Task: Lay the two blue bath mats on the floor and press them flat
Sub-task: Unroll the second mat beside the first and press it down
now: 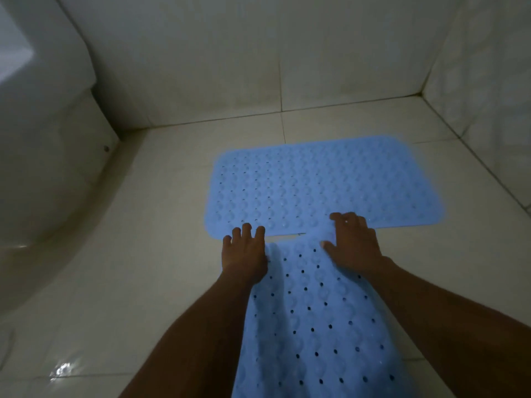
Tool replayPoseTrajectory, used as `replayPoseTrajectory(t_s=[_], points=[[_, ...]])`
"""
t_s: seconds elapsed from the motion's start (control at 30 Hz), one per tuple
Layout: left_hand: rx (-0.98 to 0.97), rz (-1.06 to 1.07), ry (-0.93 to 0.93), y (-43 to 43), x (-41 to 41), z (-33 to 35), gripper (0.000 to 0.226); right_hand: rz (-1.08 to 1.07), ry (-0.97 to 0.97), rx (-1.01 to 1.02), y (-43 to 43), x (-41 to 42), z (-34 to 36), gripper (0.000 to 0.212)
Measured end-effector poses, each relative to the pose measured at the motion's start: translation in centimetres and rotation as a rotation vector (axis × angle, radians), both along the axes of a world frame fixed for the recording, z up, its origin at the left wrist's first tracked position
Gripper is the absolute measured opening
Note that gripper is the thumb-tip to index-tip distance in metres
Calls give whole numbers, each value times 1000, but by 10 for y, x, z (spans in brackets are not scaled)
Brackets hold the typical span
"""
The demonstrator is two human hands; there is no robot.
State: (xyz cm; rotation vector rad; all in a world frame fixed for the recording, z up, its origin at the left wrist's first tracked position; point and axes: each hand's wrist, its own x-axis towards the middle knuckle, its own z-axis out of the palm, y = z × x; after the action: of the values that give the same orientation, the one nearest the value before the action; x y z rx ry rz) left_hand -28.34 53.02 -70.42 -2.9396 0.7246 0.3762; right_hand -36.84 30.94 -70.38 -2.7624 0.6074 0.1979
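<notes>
A blue perforated bath mat (321, 185) lies flat and crosswise on the pale tiled floor near the far corner. A second blue mat (319, 323) runs lengthwise from its near edge toward me, its far end meeting the first mat. My left hand (245, 249) rests palm down on the far left corner of the second mat, fingers spread and reaching the first mat's edge. On the far right corner lies my right hand (355, 242), also flat with fingers apart, overlapping the seam between the mats. Neither hand grips anything.
A white toilet base (43, 156) curves along the left side. Tiled walls (218, 58) meet the floor just beyond the far mat and along the right. Bare floor tiles (149, 214) lie between the toilet and the mats.
</notes>
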Motion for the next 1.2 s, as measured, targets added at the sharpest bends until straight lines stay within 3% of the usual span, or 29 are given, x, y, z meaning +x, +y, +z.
replayPoseTrajectory(t_s=[0.17,0.23,0.47,0.67,0.83,1.0,1.1,1.2], points=[[-111,76,325,-4,-63,-49,75,-517,-8,371,8,-42,-33,86],[-107,120,372,-5,-89,-74,78,-645,22,528,16,-57,-41,91],[-64,68,325,14,-77,-90,81,-637,55,967,-14,-71,-35,94],[-21,181,380,24,-77,-82,83,-610,84,852,-17,-76,-25,128],[-85,208,330,12,-87,-77,78,-603,91,1060,-17,-77,-13,104],[-230,-15,364,-8,-112,-74,75,-644,103,1191,-30,-83,-1,68],[-162,-13,415,-25,-118,-72,87,-647,189,1184,-40,-87,-8,87],[-83,9,439,-33,-115,-70,95,-569,211,1171,-43,-92,-3,77]])
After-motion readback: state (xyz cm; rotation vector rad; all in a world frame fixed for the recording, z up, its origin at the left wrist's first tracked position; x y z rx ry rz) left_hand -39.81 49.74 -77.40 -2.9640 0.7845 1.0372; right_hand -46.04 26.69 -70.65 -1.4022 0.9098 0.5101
